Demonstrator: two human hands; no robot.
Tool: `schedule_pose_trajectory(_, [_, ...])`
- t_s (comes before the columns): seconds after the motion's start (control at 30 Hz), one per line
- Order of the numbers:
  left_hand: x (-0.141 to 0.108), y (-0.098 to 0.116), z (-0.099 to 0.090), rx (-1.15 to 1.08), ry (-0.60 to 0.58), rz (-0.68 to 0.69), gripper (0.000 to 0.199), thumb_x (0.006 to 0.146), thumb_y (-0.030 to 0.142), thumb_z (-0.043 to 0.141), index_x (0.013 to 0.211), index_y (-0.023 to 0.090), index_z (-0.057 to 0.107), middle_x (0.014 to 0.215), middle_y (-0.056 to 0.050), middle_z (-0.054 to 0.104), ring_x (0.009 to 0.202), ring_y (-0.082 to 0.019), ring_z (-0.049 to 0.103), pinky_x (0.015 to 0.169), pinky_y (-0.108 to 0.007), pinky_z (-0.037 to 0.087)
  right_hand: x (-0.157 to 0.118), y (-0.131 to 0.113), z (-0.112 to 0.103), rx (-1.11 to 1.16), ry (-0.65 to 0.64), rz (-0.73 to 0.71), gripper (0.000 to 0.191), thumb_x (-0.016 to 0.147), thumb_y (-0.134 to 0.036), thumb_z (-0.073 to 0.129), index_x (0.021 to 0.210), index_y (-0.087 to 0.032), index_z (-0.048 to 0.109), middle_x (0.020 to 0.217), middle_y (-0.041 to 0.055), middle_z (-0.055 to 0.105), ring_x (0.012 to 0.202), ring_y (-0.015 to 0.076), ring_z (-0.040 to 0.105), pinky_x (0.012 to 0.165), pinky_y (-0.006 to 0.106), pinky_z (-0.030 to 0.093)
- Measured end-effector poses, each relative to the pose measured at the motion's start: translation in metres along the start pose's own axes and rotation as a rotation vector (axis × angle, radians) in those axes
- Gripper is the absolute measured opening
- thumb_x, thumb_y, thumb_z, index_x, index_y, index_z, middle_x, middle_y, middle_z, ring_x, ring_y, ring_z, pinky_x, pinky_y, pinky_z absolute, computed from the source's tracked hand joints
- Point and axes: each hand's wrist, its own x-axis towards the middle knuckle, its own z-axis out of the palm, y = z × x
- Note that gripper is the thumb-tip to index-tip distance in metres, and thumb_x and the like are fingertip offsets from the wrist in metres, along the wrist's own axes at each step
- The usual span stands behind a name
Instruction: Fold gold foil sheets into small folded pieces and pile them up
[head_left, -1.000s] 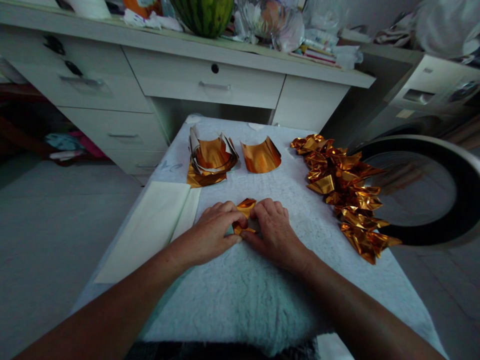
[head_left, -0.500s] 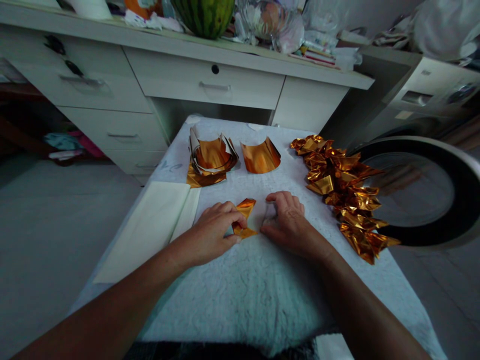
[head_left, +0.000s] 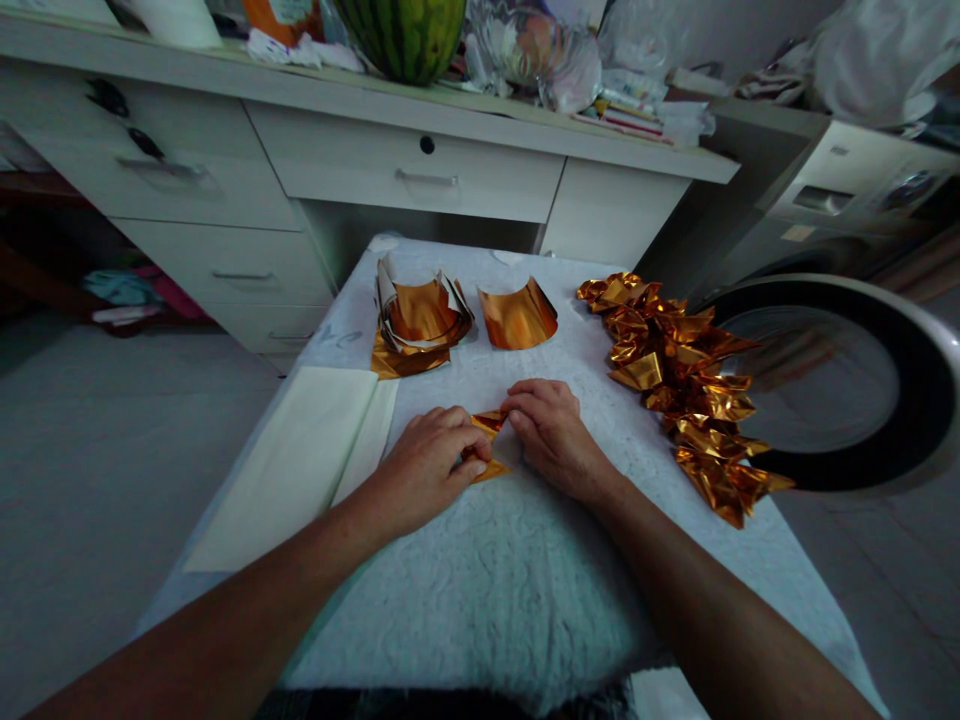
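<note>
A small folded piece of gold foil paper point(head_left: 491, 468) lies on the cloth-covered table point(head_left: 480, 600). My left hand point(head_left: 435, 460) pinches its left side between thumb and fingers. At its upper right corner, the fingertips of my right hand point(head_left: 551, 435) are pressed together on the foil. Behind my hands stand a curled stack of gold sheets point(head_left: 421, 312) and, beside it, a single curved gold sheet point(head_left: 519, 315). A long heap of crumpled, folded gold pieces point(head_left: 675, 370) runs down the table's right side.
White folded paper point(head_left: 289, 465) lies along the table's left edge. Behind the table is a counter with drawers point(head_left: 420, 185), holding a watermelon point(head_left: 405, 35) and plastic bags. At the right stands a washing machine with its round door point(head_left: 817, 385) open beside the table.
My right hand has moved left from the bare cloth and now touches the foil's upper right corner. My left hand keeps its hold on the foil's left side.
</note>
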Motion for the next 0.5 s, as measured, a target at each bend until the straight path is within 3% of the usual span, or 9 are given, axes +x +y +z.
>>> schedule_pose_trajectory(0.17, [-0.002,0.000,0.001,0.036,0.070,-0.051,0.003,0.082,0.021,0.063,0.085,0.021,0.061,0.093,-0.002,0.057,0.095,-0.022,0.053,0.084,-0.037,0.042,0.005,0.003,0.006,-0.021,0.028,0.058,0.016,0.095,-0.022,0.055,0.091,-0.019,0.070,0.102,0.0060,0.066,0.099,0.0227,0.051,0.091,0.039,0.035])
schedule_pose_trajectory(0.3, [-0.003,-0.002,0.005,0.210,0.229,-0.223,0.041,0.072,0.036,0.073,0.106,0.020,0.057,0.108,-0.007,0.053,0.104,-0.029,0.048,0.088,-0.043,0.041,0.005,0.006,0.011,-0.036,0.046,0.063,0.007,0.086,-0.017,0.065,0.092,-0.019,0.067,0.099,0.0055,0.065,0.096,0.0235,0.050,0.086,0.038,0.035])
schedule_pose_trajectory(0.4, [-0.004,-0.003,0.006,0.252,0.212,-0.264,0.049,0.071,0.043,0.072,0.111,0.020,0.055,0.112,-0.008,0.052,0.107,-0.031,0.047,0.089,-0.044,0.040,0.003,0.006,0.013,-0.049,0.048,0.064,0.022,0.084,-0.015,0.065,0.106,-0.019,0.066,0.101,0.0072,0.064,0.096,0.0247,0.049,0.085,0.038,0.035])
schedule_pose_trajectory(0.5, [-0.004,-0.003,0.006,0.241,0.190,-0.256,0.044,0.073,0.041,0.071,0.109,0.021,0.057,0.113,-0.007,0.053,0.108,-0.031,0.046,0.089,-0.044,0.038,0.003,0.004,0.012,-0.042,0.034,0.064,0.018,0.083,-0.014,0.062,0.099,-0.021,0.068,0.098,0.0073,0.061,0.096,0.0252,0.048,0.086,0.039,0.035])
